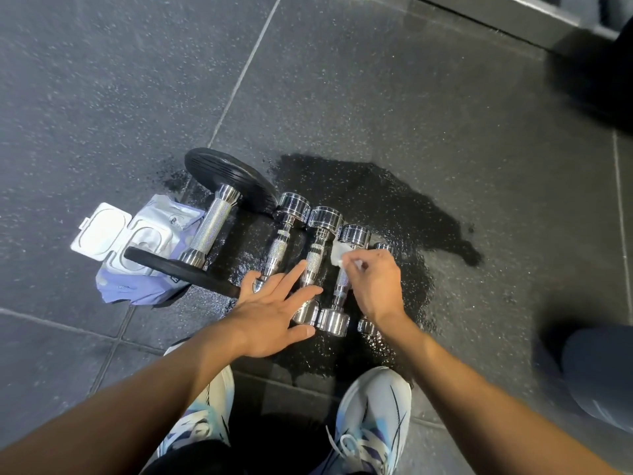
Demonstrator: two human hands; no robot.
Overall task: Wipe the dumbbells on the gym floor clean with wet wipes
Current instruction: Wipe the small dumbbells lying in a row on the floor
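No text is legible; the wipes pack's (150, 234) print is blurred.

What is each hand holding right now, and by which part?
The right hand pinches the wet wipe by its near edge, against a chrome dumbbell. The left hand holds nothing; its straight fingers rest on a neighbouring dumbbell.

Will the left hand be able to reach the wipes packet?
Probably yes: the left hand is open, and the wipes packet lies nearby, lid open, though the big dumbbell's black plate partly overlaps it.
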